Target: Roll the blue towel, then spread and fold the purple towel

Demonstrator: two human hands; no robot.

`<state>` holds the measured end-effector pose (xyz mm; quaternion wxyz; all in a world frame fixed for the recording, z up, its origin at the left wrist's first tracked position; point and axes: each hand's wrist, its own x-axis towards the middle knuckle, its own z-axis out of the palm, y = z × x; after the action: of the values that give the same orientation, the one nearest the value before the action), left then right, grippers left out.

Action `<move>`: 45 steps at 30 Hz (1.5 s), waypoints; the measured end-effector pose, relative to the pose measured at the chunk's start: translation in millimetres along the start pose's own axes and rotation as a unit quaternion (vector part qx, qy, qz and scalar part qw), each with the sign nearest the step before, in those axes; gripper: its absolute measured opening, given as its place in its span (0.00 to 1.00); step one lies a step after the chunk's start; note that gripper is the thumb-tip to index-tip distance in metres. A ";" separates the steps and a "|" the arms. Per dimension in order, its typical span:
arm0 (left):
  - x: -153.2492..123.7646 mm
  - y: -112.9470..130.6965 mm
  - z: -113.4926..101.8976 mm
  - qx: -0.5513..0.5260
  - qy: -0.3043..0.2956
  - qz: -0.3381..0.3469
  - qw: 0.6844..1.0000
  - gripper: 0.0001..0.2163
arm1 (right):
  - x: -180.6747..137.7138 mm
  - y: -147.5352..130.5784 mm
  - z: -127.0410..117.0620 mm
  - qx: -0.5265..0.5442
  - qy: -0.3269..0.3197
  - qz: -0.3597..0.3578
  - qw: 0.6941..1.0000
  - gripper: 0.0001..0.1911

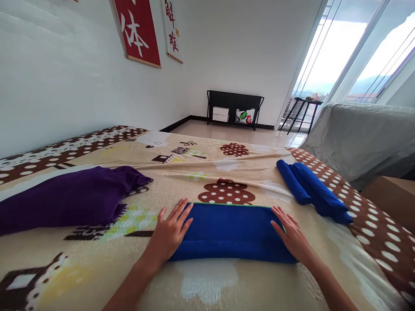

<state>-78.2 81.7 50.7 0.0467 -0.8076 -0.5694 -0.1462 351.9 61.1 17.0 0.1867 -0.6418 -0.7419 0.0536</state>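
Note:
A folded blue cloth (228, 229) lies flat on the patterned blanket (210, 280), directly in front of me. On its left end rests my left hand (172, 226), fingers stretched out and slightly spread. My right hand (290, 229) lies on the opposite end, its fingers also extended over the far corner. Neither hand grips the fabric. A thin green edge runs along the cloth's far side, and a fold line crosses it nearer to me.
A crumpled purple cloth (71, 196) lies to the left. Two rolled blue cloths (311, 190) sit at the right, near the blanket's brown dotted border (366, 224). Beyond are a black rack (235, 100), a stool (303, 110), a covered piece of furniture (363, 134) and a cardboard box (392, 198).

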 end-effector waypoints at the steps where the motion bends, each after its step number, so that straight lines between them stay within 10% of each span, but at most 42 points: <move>1: -13.6 0.6 -6.6 0.008 0.033 0.037 0.999 0.21 | -16.1 -0.1 -4.1 -0.009 0.024 -0.019 0.999 0.28; 8: -90.1 -7.2 -7.3 0.057 0.135 0.149 0.978 0.22 | -104.6 12.6 2.7 -0.129 0.121 -0.195 0.965 0.30; 16: -54.3 -9.6 1.4 0.024 0.152 0.108 0.982 0.16 | -57.6 -6.5 -6.1 -0.097 0.147 -0.181 0.968 0.16; 25: -59.5 -21.5 -9.5 0.013 0.006 0.002 1.000 0.15 | -54.2 -22.4 -14.8 -0.122 0.035 -0.104 0.987 0.12; 29: -46.2 27.8 -4.1 0.076 0.109 0.021 0.991 0.22 | -46.4 -70.3 9.4 -0.149 0.100 -0.129 0.975 0.27; 34: -27.4 92.2 11.3 -0.009 0.033 0.218 0.975 0.29 | -35.4 -130.0 32.9 -0.125 0.056 -0.285 0.949 0.32; 41: -57.0 -8.4 22.1 0.042 0.032 0.036 0.998 0.29 | -50.4 -27.0 18.9 -0.151 0.084 -0.129 0.976 0.39; 45: -46.7 29.8 15.1 0.051 0.073 0.054 0.995 0.24 | -44.5 -71.8 17.5 -0.118 0.068 -0.165 0.977 0.34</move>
<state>-62.0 32.7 25.5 0.1370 -0.8208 -0.5268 -0.1733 283.6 8.3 14.4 0.1665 -0.5305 -0.8239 -0.1097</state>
